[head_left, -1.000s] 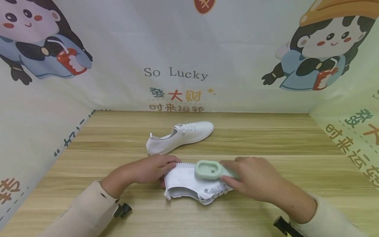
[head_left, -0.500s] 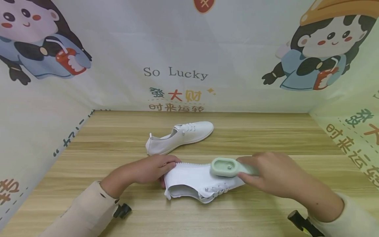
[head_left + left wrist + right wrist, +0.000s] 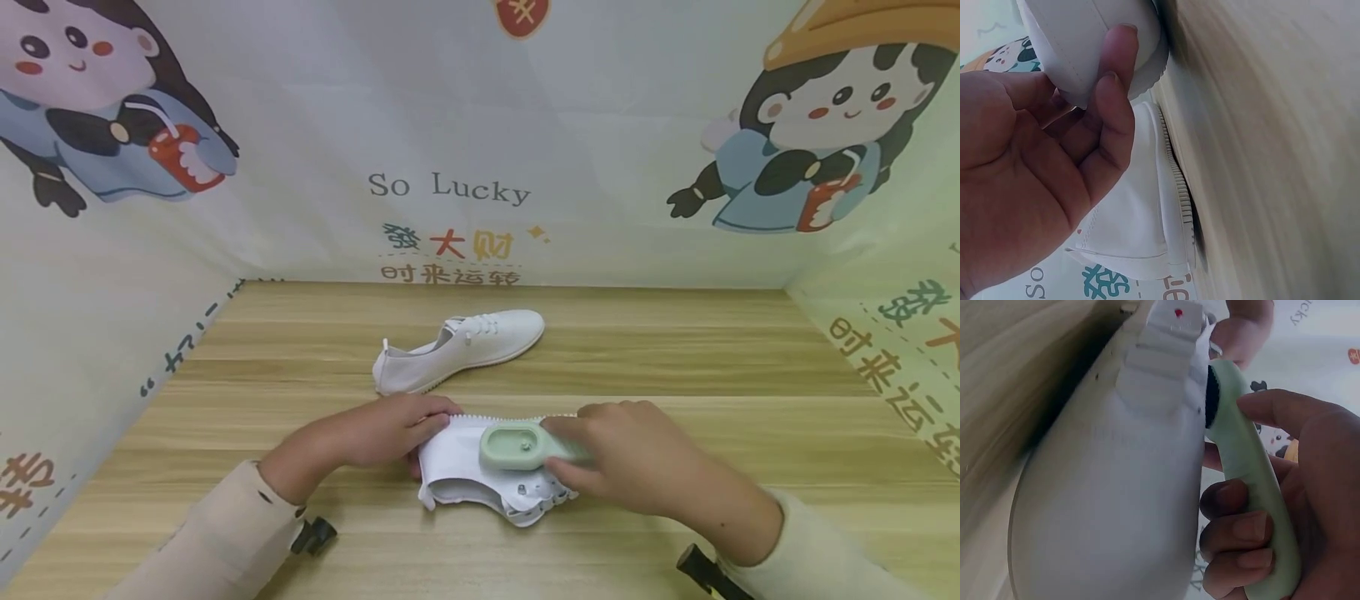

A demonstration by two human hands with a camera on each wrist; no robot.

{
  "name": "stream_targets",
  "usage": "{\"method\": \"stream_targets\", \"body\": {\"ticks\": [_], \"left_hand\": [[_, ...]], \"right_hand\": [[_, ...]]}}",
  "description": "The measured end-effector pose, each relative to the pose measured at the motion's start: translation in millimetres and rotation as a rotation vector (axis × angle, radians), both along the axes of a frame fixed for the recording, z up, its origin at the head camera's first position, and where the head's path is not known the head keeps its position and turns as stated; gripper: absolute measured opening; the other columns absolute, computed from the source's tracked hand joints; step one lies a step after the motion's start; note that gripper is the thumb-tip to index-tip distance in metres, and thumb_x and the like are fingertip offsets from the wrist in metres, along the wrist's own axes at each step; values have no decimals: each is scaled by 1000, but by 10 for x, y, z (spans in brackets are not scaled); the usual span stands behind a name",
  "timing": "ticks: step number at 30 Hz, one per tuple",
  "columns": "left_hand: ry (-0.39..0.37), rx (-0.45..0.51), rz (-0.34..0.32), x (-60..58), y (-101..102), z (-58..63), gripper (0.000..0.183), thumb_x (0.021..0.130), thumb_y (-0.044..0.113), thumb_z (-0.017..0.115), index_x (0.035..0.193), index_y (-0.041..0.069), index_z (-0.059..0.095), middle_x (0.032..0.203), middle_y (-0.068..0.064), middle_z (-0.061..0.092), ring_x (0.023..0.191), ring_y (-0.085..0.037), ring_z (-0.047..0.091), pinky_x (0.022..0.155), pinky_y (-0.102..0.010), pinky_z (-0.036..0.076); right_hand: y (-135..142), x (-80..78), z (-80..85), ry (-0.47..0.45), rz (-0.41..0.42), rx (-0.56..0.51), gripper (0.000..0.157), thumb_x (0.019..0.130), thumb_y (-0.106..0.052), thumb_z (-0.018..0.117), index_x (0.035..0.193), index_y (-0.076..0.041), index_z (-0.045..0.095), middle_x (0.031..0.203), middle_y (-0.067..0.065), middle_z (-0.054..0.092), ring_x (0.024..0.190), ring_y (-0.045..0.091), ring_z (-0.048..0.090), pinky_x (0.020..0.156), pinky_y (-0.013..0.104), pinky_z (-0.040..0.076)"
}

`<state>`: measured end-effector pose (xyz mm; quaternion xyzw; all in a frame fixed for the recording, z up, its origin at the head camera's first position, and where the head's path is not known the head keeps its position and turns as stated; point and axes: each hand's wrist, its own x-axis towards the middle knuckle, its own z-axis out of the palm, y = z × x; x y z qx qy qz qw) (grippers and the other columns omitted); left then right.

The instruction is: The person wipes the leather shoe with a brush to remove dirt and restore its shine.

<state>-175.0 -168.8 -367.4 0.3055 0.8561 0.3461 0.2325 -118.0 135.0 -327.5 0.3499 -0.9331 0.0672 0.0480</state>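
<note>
A white lace-up shoe lies on its side on the table, its opening facing me. My left hand grips its heel, fingers against the sole edge in the left wrist view, where the shoe heel shows. In my right hand is a pale green brush, its head against the shoe's side. The right wrist view shows my fingers curled round the brush handle and dark bristles facing the shoe. The toe is hidden behind my right hand in the head view.
A second white shoe stands upright just behind, toe to the right. The wood-grain table is enclosed by printed cloth walls at the back and both sides.
My right hand first slid the brush rightward toward the toe, then brought it back left toward the heel. The left hand keeps its hold, and the shoe stays nearly in place.
</note>
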Motion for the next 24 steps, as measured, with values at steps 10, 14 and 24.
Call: {"method": "stream_targets", "body": {"ticks": [10, 14, 24], "left_hand": [[29, -8, 6, 11, 10, -1, 29, 109, 17, 39, 127, 10, 60, 83, 1, 66, 62, -14, 65, 63, -33, 57], [32, -1, 4, 10, 9, 0, 30, 109, 17, 38, 128, 10, 60, 85, 0, 66, 62, -14, 65, 62, -33, 57], [21, -1, 8, 10, 3, -13, 29, 109, 17, 39, 127, 9, 60, 80, 1, 66, 62, -13, 65, 62, -33, 57]], "right_hand": [[-278, 17, -115, 95, 9, 38, 39, 93, -45, 64, 121, -21, 71, 78, -1, 66, 57, 10, 51, 47, 28, 36], [-318, 21, -138, 134, 12, 35, 38, 92, -45, 66, 120, -21, 72, 77, -1, 65, 54, 11, 50, 46, 28, 35], [-208, 35, -147, 115, -18, -13, 37, 91, -45, 66, 119, -21, 72, 80, -2, 68, 60, 8, 52, 47, 27, 36]]}}
